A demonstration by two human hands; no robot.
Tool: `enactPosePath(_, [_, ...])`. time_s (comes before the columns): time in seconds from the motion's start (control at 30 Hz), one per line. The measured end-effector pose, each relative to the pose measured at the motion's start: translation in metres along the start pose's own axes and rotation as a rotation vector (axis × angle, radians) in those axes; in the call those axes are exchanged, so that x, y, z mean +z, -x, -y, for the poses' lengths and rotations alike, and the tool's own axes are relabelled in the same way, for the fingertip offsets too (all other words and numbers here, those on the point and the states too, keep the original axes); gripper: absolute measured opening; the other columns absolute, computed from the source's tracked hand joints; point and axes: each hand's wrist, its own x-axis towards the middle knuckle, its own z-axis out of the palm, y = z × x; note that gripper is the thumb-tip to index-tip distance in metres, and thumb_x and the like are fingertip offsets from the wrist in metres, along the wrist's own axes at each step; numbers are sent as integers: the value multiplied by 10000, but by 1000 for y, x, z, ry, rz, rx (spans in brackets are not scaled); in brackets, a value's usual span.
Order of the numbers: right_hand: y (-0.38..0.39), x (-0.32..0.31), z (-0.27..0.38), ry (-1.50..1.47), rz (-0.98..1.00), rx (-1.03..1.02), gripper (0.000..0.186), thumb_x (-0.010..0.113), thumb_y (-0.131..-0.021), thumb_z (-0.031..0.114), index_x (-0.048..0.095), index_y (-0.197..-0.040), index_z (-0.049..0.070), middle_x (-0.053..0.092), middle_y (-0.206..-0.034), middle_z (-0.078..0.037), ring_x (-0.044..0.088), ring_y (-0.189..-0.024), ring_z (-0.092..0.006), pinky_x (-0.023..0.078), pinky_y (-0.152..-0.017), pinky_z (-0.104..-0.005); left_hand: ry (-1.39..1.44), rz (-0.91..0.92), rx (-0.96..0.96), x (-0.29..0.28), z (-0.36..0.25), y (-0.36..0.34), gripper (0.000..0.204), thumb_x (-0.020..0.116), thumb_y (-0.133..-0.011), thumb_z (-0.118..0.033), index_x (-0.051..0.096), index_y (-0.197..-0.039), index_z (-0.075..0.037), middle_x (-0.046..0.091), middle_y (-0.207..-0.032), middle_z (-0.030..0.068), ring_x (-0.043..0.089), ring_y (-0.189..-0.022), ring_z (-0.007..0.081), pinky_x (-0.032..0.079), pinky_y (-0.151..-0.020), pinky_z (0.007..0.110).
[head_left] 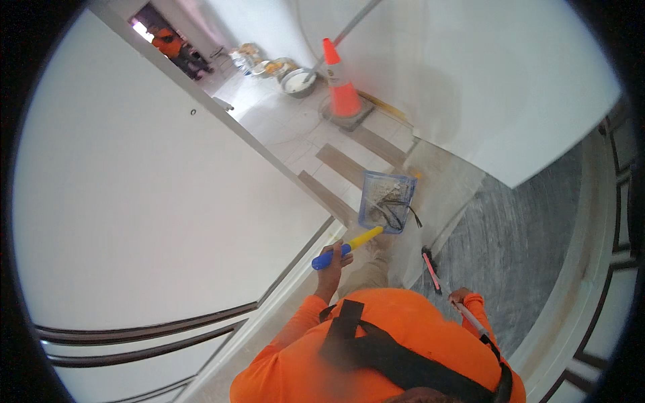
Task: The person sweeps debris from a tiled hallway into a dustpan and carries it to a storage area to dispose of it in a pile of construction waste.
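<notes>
My left hand (332,265) is closed around the blue and yellow handle of a dustpan (368,201). The translucent blue pan holds grey debris and dark strips, some sticking out over its right side. At lower right, my right hand (459,295) grips a broom's pole. The broom's dark-bristled head (431,271), with a pink body, rests on the dusty grey floor (504,255), right of and below the pan.
An orange cone (344,97) stands beside a metal basin (297,83) and bags (271,67). Wood-look strips (339,164) cross the tiles. A white panel (134,181) fills the left; another (524,101) hangs upper right. A person in orange (168,43) is beyond the doorway.
</notes>
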Motion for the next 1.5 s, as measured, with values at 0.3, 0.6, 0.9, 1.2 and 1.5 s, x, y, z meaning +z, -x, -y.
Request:
enactPosePath(0.3, [-9, -202, 64, 333, -214, -118, 169, 539, -855, 124, 655, -784, 24, 628, -682, -97, 590, -537, -212, 456, -499, -352, 125, -153, 55, 71, -12, -160, 390, 572, -908, -315, 500, -1092, 21, 593, -975, 129, 651, -784, 204, 562, -710, 299])
enactPosePath(0.6, [-42, -352, 186, 1005, -375, -385, 131, 593, -786, 199, 687, -855, 140, 647, -789, -43, 643, -715, -218, 535, -672, -328, 205, -394, 155, 69, -50, -245, 327, 592, -899, -291, 511, -1012, 5, 595, -958, 117, 651, -766, 200, 566, -689, 300])
enactPosePath(0.9, [-42, -512, 434, 94, -183, -213, 222, 552, -747, 85, 600, -937, -20, 614, -673, -119, 570, -501, -188, 479, -452, -331, 231, -655, 218, 52, -137, -341, 405, 544, -918, -343, 484, -1138, -8, 582, -1083, 146, 647, -849, 242, 568, -748, 344])
enactPosePath(1.2, [-37, -589, 695, 64, -46, -232, 572, 564, -804, 98, 409, -1351, 41, 580, -663, -90, 522, -462, -167, 420, -383, -324, 344, -865, 345, -11, -240, -432, 417, 543, -915, -356, 480, -1139, -10, 558, -1135, 148, 643, -878, 258, 561, -780, 358])
enactPosePath(1.5, [-87, -612, 924, -128, -45, -276, 445, 541, -807, 81, 496, -1247, 33, 538, -622, -69, 491, -408, -162, 393, -339, -310, 311, -806, 312, -148, -317, -590, 424, 568, -903, -349, 493, -1125, 5, 567, -1071, 142, 643, -846, 227, 559, -754, 331])
